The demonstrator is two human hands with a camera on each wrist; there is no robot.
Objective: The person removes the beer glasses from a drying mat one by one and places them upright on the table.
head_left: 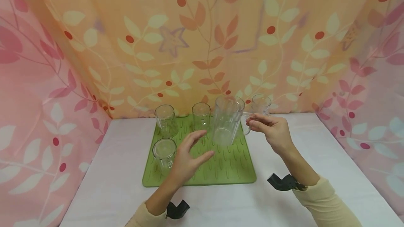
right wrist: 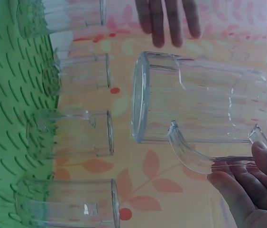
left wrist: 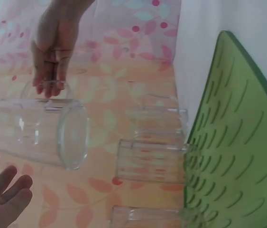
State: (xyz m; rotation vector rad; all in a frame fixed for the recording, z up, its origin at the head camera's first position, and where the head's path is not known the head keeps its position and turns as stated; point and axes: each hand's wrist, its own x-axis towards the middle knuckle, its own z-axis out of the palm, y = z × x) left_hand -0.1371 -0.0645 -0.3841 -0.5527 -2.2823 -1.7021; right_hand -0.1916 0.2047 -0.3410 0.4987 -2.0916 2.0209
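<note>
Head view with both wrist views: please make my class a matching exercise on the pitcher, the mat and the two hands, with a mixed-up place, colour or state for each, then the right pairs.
Column one
1. Pitcher
2. Mat
3. Left hand
4. Right hand

Column two
A. Gripping a clear handle
B. Held up in the air, see-through
C. Green, lying on a white cloth
D. Thumb and fingers apart, holding nothing

Right pairs: 1-B, 2-C, 3-D, 4-A
</note>
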